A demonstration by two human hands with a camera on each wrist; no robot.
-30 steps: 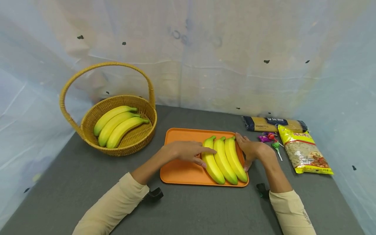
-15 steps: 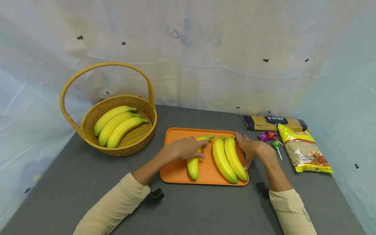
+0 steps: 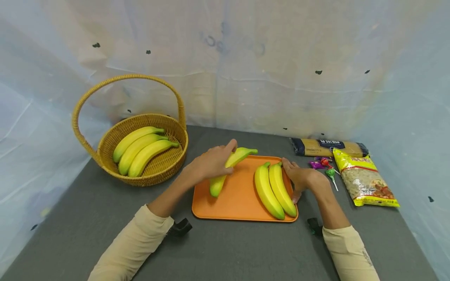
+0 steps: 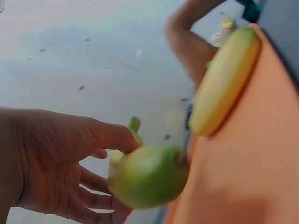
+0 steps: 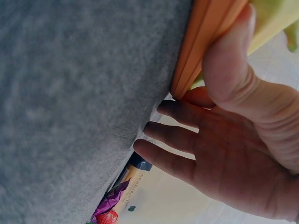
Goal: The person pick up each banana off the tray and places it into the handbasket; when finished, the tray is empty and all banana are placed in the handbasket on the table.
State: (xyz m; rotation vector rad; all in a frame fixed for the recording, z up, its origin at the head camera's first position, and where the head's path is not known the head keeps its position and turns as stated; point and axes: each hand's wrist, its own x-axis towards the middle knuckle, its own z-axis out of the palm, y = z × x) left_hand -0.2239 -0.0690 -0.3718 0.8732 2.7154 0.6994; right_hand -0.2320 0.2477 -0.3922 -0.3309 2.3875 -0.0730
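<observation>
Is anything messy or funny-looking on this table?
Nothing is spilled or broken. The only loose bits are some candies and a lollipop lying between the spaghetti pack and the snack bag. The left hand holds one banana tilted above the orange tray.

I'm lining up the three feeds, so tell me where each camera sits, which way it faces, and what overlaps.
Head: worn on the head, looking forward and down at the orange tray, wicker basket and both sleeved forearms.
Left wrist: at the left hand, looking past its fingers gripping the lifted banana across the tray.
Right wrist: low beside the right hand, looking along the grey tabletop at the tray's edge, thumb on the rim.
Shared: the orange tray shows in all three views.
</observation>
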